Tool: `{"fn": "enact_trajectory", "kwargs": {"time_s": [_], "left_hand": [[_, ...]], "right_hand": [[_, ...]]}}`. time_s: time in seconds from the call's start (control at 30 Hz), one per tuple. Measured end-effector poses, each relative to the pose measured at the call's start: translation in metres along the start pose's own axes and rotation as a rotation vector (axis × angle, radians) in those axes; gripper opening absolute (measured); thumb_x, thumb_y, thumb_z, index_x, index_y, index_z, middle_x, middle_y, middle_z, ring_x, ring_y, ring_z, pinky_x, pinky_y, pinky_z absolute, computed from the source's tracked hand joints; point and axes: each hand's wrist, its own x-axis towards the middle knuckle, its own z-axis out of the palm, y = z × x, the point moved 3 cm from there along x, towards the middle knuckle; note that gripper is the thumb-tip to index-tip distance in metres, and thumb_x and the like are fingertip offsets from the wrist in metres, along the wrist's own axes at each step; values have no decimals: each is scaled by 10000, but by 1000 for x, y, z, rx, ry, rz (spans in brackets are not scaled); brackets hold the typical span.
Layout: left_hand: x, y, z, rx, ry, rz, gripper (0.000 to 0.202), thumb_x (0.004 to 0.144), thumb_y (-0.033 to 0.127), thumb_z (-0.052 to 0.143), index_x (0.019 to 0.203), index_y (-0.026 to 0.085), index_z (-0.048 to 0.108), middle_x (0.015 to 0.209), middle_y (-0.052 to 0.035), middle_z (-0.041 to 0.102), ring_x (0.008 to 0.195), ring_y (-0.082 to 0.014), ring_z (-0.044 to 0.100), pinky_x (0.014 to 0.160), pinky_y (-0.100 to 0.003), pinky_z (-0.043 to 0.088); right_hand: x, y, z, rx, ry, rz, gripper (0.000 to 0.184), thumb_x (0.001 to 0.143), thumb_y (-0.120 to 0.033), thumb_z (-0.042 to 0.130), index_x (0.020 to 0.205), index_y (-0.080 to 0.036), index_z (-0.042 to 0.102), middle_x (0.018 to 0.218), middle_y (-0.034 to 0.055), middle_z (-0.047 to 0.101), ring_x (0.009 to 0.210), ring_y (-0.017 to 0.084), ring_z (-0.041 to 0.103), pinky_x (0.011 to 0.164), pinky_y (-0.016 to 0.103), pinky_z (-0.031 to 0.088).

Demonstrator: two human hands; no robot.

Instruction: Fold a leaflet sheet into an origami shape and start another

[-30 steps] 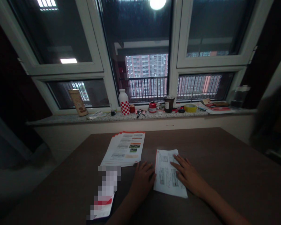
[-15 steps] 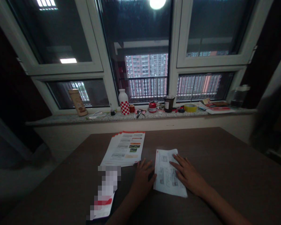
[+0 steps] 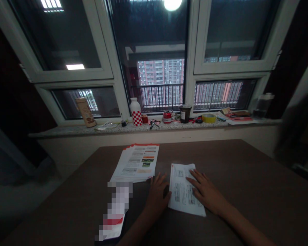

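A printed sheet of paper (image 3: 181,191), which looks folded, lies on the dark brown table between my hands. My right hand (image 3: 207,191) rests on its right side with the fingers spread flat. On the other side, my left hand (image 3: 157,193) lies with its fingers apart, and its thumb touches the sheet's left edge. Just beyond my left fingertips sits a fanned stack of printed sheets (image 3: 137,164) with orange top edges. Left of my left forearm is a white and red item (image 3: 114,229), mostly blurred out by pixelation.
The table (image 3: 215,153) reaches the wall below a window sill (image 3: 113,130). Along the sill stand a checkered bottle (image 3: 136,114), a tan tumbler (image 3: 86,112), a red can (image 3: 167,117), a dark cup (image 3: 185,113), a yellow tape roll (image 3: 208,118) and a clear jug (image 3: 263,106).
Almost nothing differs. The fingers of my left hand have shifted very slightly, and the sheet between my hands has barely moved. My right hand stays in place.
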Motion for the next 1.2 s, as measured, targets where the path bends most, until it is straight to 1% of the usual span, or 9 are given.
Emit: {"fn": "enact_trajectory", "kwargs": {"time_s": [0.1,0.17,0.37,0.77,0.87,0.97,1.03,1.1,1.2], "left_hand": [[0,1,-1,33,-10,12,372,806,184,574,1171,251,606,1487,-44,390,1417,-301,224,1136,-623,103],[0,2,-2,63,-24,28,398,826,200,555,1214,282,593,1498,-31,372,1419,-301,215,1130,-631,101],[-3,5,-2,89,-18,44,386,858,212,516,1221,315,595,1514,-2,342,1427,-286,198,1134,-622,93],[-3,8,-5,111,-23,42,379,852,202,519,1211,295,599,1496,-25,377,1415,-286,234,1134,-623,94],[-2,10,-6,135,-26,75,314,877,236,503,1170,278,606,1485,-14,396,1417,-291,223,1133,-631,89],[1,12,-5,139,-51,156,271,916,301,463,1149,255,592,1473,-9,416,1422,-284,209,1145,-614,91],[4,12,-2,131,-84,206,319,940,312,416,1226,242,537,1446,-34,455,1411,-258,250,1156,-589,94],[8,12,-2,142,-98,237,377,944,313,402,1303,219,470,1414,-70,490,1378,-236,326,1169,-558,74],[20,17,-4,191,-72,249,373,915,337,466,1256,191,505,1331,-103,559,1306,-239,429,1181,-518,36]], "right_hand": [[-1,-1,-1,5,3,5,500,933,-383,395,1428,-313,381,1571,4,184,1444,243,121,1168,492,116],[-1,0,0,4,2,9,516,929,-378,396,1437,-291,370,1570,14,187,1444,240,125,1170,483,120],[0,3,3,0,-3,13,522,924,-376,398,1437,-280,372,1568,18,195,1444,239,126,1170,486,115],[0,3,4,-19,-15,21,528,930,-388,384,1448,-297,342,1574,5,171,1449,219,92,1172,470,117],[0,2,4,-27,-16,17,523,931,-386,380,1445,-288,352,1568,18,196,1447,220,107,1169,476,129],[-1,2,6,-38,-10,5,523,936,-397,372,1445,-282,352,1564,28,205,1443,230,129,1166,492,129],[-1,2,8,-43,4,-3,524,940,-398,361,1448,-273,345,1562,33,204,1441,236,143,1167,501,122],[-3,2,10,-41,30,-1,548,943,-387,349,1468,-238,300,1559,56,212,1437,237,162,1170,498,120],[-5,0,9,-32,57,10,614,939,-379,347,1496,-167,198,1547,104,240,1430,230,190,1175,481,131]]}}
